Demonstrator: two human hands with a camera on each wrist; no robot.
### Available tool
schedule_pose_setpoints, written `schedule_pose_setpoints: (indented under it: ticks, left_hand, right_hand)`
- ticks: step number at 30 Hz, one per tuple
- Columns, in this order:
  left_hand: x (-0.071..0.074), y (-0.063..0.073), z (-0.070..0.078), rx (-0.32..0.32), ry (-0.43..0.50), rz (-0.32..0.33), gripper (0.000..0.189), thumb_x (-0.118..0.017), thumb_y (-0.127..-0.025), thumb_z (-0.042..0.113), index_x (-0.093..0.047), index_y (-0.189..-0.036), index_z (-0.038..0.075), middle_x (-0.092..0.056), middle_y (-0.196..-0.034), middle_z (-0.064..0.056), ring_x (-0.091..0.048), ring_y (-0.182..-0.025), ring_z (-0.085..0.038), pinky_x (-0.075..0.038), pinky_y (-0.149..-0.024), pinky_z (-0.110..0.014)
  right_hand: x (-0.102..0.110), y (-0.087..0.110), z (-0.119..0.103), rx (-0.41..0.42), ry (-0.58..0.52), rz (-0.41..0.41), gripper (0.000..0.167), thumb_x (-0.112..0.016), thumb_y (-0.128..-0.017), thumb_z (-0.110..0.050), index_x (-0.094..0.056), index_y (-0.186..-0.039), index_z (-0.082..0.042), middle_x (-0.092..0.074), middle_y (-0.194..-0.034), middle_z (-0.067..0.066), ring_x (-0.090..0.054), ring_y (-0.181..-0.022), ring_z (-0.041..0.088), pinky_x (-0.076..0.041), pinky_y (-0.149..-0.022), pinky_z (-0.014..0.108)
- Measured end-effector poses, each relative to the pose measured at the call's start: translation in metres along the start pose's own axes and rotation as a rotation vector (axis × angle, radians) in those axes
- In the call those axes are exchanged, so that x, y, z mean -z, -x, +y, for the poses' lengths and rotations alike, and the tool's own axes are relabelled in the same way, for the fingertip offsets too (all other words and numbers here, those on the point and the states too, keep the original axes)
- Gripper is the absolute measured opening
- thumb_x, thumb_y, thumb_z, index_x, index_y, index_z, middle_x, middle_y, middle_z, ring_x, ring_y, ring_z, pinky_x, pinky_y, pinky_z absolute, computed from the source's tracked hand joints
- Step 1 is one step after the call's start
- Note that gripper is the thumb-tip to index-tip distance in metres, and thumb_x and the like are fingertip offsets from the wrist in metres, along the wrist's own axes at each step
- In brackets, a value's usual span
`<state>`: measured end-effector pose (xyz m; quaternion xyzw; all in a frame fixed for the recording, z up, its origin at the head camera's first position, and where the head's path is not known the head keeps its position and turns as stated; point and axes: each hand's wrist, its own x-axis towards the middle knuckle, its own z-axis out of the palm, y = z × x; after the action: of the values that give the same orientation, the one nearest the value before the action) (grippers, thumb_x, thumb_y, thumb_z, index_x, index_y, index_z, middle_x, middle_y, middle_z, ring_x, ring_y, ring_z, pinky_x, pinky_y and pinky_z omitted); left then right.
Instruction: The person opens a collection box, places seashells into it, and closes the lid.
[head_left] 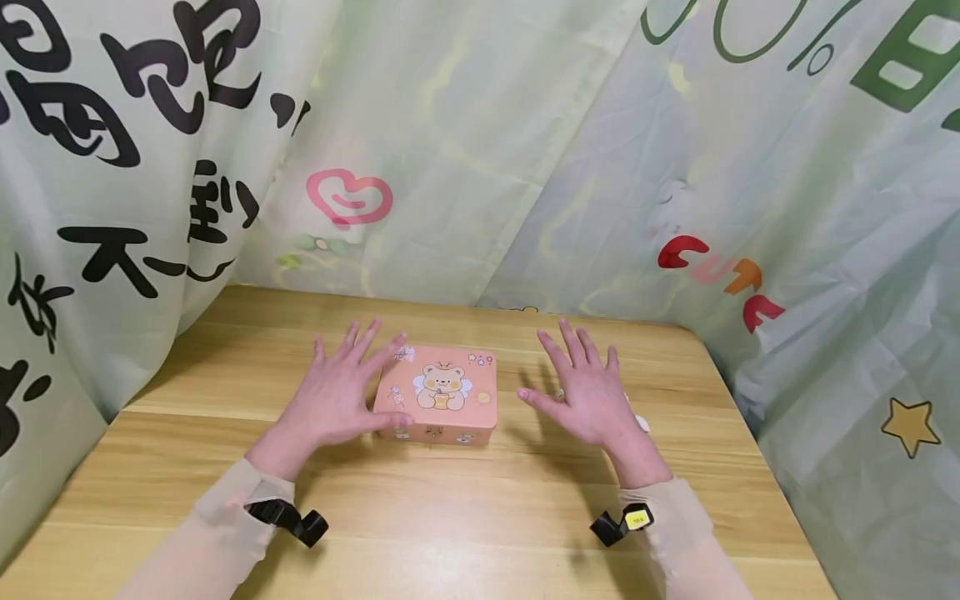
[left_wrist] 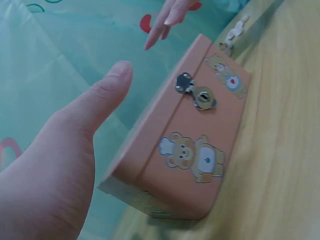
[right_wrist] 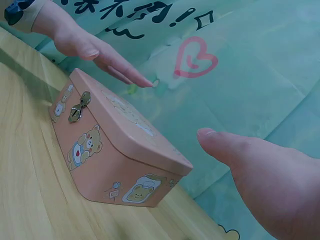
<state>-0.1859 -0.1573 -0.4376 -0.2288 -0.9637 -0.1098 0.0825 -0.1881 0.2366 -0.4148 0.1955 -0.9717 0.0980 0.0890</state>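
A pink tin box (head_left: 480,392) with a bear on its lid rests closed on the table. Its front has bear pictures and a metal clasp with a keyhole (left_wrist: 204,97). My left hand (head_left: 337,404) is spread above the box's left side, its thumb apart from the tin in the left wrist view. To the right of the box, my right hand (head_left: 592,404) hovers with fingers spread, holding nothing. Small white pieces (left_wrist: 235,32) lie on the table beyond the box in the left wrist view; the right hand mostly hides them in the head view.
The wooden table (head_left: 420,517) extends around the box. Printed curtains (head_left: 465,150) hang behind it and along both sides. A black strap device (head_left: 288,518) sits on the left wrist, another strap device (head_left: 622,523) on the right.
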Motion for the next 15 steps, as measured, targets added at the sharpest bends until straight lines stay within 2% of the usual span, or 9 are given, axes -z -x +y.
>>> schedule_pose_setpoints:
  ticks: [8,15]
  left_hand:
    - [-0.015,0.003,0.002,-0.002,0.007,-0.004,0.125,-0.053,-0.070,0.102,-0.022,-0.170,0.033,-0.003,-0.177,-0.011,-0.015,-0.157,-0.049,-0.009,-0.110,-0.085]
    - [-0.024,0.005,0.003,0.013,0.021,-0.005,0.124,-0.055,-0.071,0.101,-0.026,-0.170,0.031,-0.007,-0.176,-0.012,-0.018,-0.157,-0.048,-0.013,-0.111,-0.084]
  right_hand:
    - [-0.006,0.000,-0.001,-0.001,-0.011,0.011,0.094,-0.053,-0.097,-0.075,-0.026,-0.170,-0.022,-0.014,-0.176,0.015,-0.017,-0.158,0.044,-0.011,-0.111,0.084]
    - [-0.009,0.002,-0.003,-0.003,-0.020,0.013,0.096,-0.054,-0.096,-0.076,-0.027,-0.170,-0.021,-0.017,-0.175,0.016,-0.018,-0.158,0.044,-0.012,-0.113,0.081]
